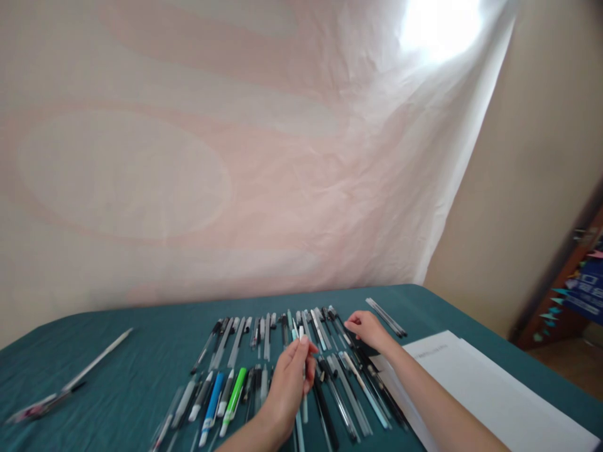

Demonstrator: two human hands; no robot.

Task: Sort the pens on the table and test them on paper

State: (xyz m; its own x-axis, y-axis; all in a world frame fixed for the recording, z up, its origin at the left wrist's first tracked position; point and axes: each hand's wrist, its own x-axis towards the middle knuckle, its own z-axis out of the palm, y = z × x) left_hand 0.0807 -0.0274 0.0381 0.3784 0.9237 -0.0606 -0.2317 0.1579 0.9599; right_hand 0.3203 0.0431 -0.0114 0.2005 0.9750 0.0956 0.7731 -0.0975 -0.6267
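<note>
Many pens (264, 333) lie side by side in rows on a teal tablecloth (141, 370). My left hand (289, 383) rests over the middle of the near row, fingers together in a pinch on a pale pen (301, 336) that points away from me. My right hand (367, 329) lies curled on the pens at the right end of the far row, fingers bent down onto them; what it grips, if anything, is hidden. A green pen (235, 389) and a blue pen (211, 402) lie left of my left hand.
White paper sheets (475, 383) lie at the right on the table. A long white pen (97, 361) and a pinkish one (32, 411) lie apart at far left. Two thin pens (386, 317) sit beyond my right hand. A pale cloth backdrop (235, 157) hangs behind.
</note>
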